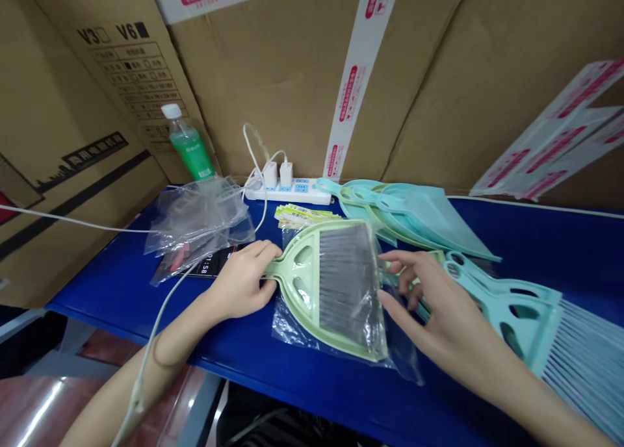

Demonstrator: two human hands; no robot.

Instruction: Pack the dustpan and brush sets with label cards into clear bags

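Observation:
A pale green hand brush [344, 284] with grey bristles lies against a matching dustpan [358, 349], both partly inside a clear plastic bag [287, 323]. My left hand [246, 275] is closed round their handle end, which its fingers mostly hide. At the bristle side, my right hand [433, 297] has thumb and forefinger apart beside the bag's edge; whether the fingertips touch the plastic I cannot tell. Behind my right wrist lie light blue brushes [521, 304] with long pale bristles. Farther back is a pile of blue and green dustpans [424, 216].
On the blue table [234, 343] are loose clear bags [195, 213] partly over a phone [214, 263], a green-labelled bottle [190, 145], a power strip [302, 190] with chargers, and printed cards [305, 216]. A white cable [158, 323] crosses my left forearm. Cardboard boxes [283, 83] stand behind.

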